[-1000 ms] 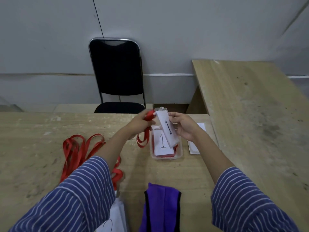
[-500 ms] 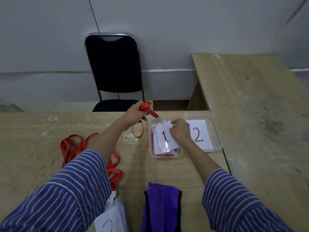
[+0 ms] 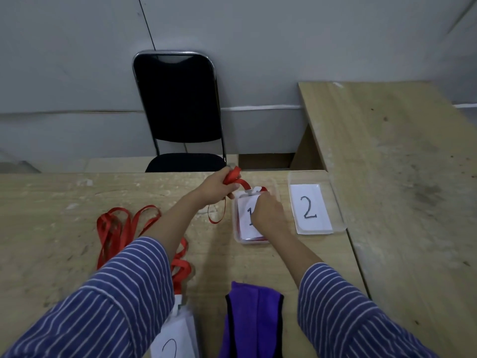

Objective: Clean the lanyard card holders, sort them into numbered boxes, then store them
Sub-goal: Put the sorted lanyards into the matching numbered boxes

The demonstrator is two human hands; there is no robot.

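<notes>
Over the clear plastic box [image 3: 238,236] on the wooden counter [image 3: 64,202], our right hand [image 3: 265,213] presses the clear "1" card holder [image 3: 246,215] in while our left hand [image 3: 219,188] grips its red lanyard strap [image 3: 233,175].

Two clear plastic boxes [image 3: 317,202] [image 3: 254,240], one purple cloth [image 3: 254,319], one black chair [image 3: 180,109], two hands [image 3: 219,188] [image 3: 267,213].

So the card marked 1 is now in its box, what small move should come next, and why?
Probably the left hand should lower the bunched red lanyard strap into the box with the 1 card. The right hand already presses the card holder marked 1 down inside it, while a strap loop hangs outside over the table.
</notes>
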